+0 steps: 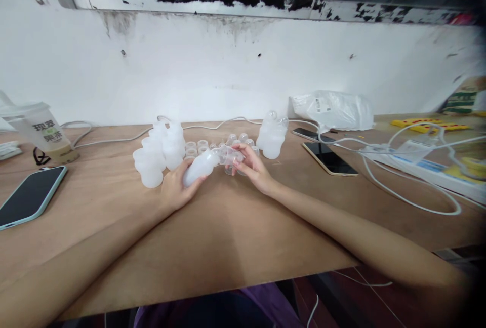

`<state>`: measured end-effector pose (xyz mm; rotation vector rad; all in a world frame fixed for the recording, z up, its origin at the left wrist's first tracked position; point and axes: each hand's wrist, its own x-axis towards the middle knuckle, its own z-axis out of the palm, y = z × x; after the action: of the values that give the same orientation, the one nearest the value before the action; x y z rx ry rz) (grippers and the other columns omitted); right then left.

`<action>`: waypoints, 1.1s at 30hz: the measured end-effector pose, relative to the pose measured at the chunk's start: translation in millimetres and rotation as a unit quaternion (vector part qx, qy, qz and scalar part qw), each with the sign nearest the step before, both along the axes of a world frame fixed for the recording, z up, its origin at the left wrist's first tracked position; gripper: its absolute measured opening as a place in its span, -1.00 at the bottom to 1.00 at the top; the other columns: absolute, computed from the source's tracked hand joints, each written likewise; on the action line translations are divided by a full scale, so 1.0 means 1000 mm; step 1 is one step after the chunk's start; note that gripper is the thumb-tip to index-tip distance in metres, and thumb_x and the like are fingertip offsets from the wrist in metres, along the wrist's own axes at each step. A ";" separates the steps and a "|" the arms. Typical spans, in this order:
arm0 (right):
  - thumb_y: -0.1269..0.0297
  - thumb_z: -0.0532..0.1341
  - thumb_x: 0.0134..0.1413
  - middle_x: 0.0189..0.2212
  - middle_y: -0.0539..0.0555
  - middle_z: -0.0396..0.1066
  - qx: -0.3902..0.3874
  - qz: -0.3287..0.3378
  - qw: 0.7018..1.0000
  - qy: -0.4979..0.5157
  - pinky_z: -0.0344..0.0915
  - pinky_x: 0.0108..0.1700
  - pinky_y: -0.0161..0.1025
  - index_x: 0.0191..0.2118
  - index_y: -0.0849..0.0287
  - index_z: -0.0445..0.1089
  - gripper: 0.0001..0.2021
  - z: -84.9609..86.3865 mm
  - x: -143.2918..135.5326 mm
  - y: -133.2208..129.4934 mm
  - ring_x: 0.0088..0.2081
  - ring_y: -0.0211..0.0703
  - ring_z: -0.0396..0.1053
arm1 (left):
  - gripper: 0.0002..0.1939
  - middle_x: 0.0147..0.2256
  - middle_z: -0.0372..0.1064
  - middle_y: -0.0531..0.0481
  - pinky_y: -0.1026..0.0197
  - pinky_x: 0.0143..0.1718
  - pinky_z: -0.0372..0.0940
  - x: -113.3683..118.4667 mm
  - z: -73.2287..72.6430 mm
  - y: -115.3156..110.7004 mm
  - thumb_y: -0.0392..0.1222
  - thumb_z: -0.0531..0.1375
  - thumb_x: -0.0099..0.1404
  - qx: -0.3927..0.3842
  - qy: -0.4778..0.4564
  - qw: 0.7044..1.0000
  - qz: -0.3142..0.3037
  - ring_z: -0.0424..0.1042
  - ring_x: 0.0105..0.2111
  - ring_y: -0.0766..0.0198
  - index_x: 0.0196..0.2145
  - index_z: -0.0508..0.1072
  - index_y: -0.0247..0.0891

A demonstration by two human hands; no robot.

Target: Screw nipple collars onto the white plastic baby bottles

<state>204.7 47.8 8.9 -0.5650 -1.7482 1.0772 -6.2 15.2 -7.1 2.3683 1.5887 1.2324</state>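
The frosted white plastic bottle (198,167), smooth and round-bodied, is above the brown tabletop (228,247), near the middle of the view, tilted with its upper end toward the right. I have the left hand (177,190) partly closed around its lower body, thumb on the near side. The right hand (255,170) is partly closed, with bent fingers and thumb holding a clear glossy plastic piece (232,156) at the bottle's upper end; I cannot tell whether the two parts touch.

Behind the hands are small clear ring-shaped parts (202,146) and clear rounded parts (243,138). A cluster of frosted white bottles (152,171) stands just beside the left hand. A smaller group of frosted bottles with clear domed tops (271,140) stands beyond the right hand.

Farther right lie a flat gold-edged black phone (330,159), a crumpled translucent plastic bag (334,110) and looped white cables (413,207). At far left are a translucent printed drink cup (45,130) and a black-screened phone in a pale blue case (32,196). A rough-marked white wall (182,70) rises behind.
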 end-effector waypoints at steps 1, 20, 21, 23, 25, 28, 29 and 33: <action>0.17 0.10 -0.01 -0.17 0.04 0.09 0.007 -0.008 1.000 -0.008 0.26 -0.38 -0.26 -0.13 0.04 0.09 -0.71 0.001 0.000 -0.001 -0.36 -0.28 0.27 | -0.55 -0.19 0.36 -0.07 0.16 -0.24 0.25 0.000 0.000 0.000 0.04 0.05 0.11 0.001 0.003 1.000 0.001 0.38 -0.26 0.15 -0.10 0.24 -0.27; 0.18 0.05 0.04 -0.10 0.09 0.12 0.075 -0.039 0.994 -0.066 0.26 -0.30 -0.22 -0.06 0.04 0.10 -0.69 0.007 0.007 0.000 -0.27 -0.21 0.23 | -0.54 -0.20 0.37 -0.04 0.20 -0.25 0.27 0.001 0.000 -0.004 0.07 0.07 0.09 0.022 0.037 0.999 0.000 0.39 -0.29 0.19 -0.11 0.25 -0.22; 0.19 0.04 0.05 -0.09 0.09 0.12 0.090 -0.041 0.992 -0.082 0.26 -0.25 -0.20 -0.05 0.04 0.10 -0.68 0.009 0.008 -0.001 -0.21 -0.18 0.22 | -0.54 -0.20 0.37 -0.04 0.21 -0.25 0.26 0.001 0.000 -0.004 0.06 0.07 0.08 0.029 0.040 0.999 -0.004 0.39 -0.28 0.19 -0.10 0.25 -0.22; 0.20 0.04 0.05 -0.07 0.10 0.12 0.128 -0.042 0.984 -0.118 0.24 -0.20 -0.18 -0.04 0.05 0.11 -0.69 0.013 0.009 -0.002 -0.11 -0.12 0.16 | -0.53 -0.19 0.37 -0.04 0.22 -0.25 0.26 0.001 0.000 -0.004 0.06 0.08 0.08 0.040 0.046 0.998 -0.013 0.38 -0.26 0.19 -0.09 0.24 -0.21; 0.22 0.05 0.05 -0.07 0.12 0.11 0.167 -0.035 0.973 -0.154 0.24 -0.19 -0.17 -0.04 0.06 0.12 -0.69 0.016 0.010 -0.003 -0.05 -0.08 0.12 | -0.53 -0.19 0.37 -0.04 0.23 -0.26 0.26 0.001 0.000 -0.005 0.06 0.07 0.08 0.042 0.053 0.997 -0.021 0.38 -0.25 0.19 -0.08 0.24 -0.21; 0.25 0.06 0.03 -0.06 0.13 0.11 0.201 -0.022 0.961 -0.191 0.24 -0.20 -0.18 -0.03 0.07 0.11 -0.67 0.016 0.008 -0.005 -0.04 -0.07 0.11 | -0.54 -0.20 0.37 -0.04 0.24 -0.27 0.26 0.002 0.000 -0.006 0.04 0.08 0.09 0.043 0.063 0.997 -0.033 0.38 -0.25 0.20 -0.09 0.24 -0.21; 0.25 0.07 0.03 -0.05 0.13 0.11 0.204 -0.021 0.959 -0.196 0.24 -0.19 -0.17 -0.03 0.07 0.09 -0.66 0.015 0.007 -0.006 -0.04 -0.08 0.11 | -0.54 -0.20 0.37 -0.04 0.24 -0.27 0.26 0.002 0.000 -0.006 0.04 0.08 0.09 0.044 0.064 0.996 -0.038 0.38 -0.25 0.21 -0.09 0.24 -0.22; 0.25 0.07 0.03 -0.08 0.14 0.11 0.206 -0.032 0.955 -0.211 0.23 -0.18 -0.16 -0.03 0.09 0.06 -0.65 0.011 0.002 -0.007 -0.06 -0.08 0.12 | -0.53 -0.20 0.37 -0.05 0.24 -0.28 0.26 0.004 0.002 -0.008 0.03 0.09 0.09 0.029 0.059 0.996 -0.055 0.38 -0.26 0.21 -0.08 0.23 -0.23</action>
<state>207.1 40.8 19.8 -0.6094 -2.2328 0.5394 -1.7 7.5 -5.4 2.5711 1.4483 1.1539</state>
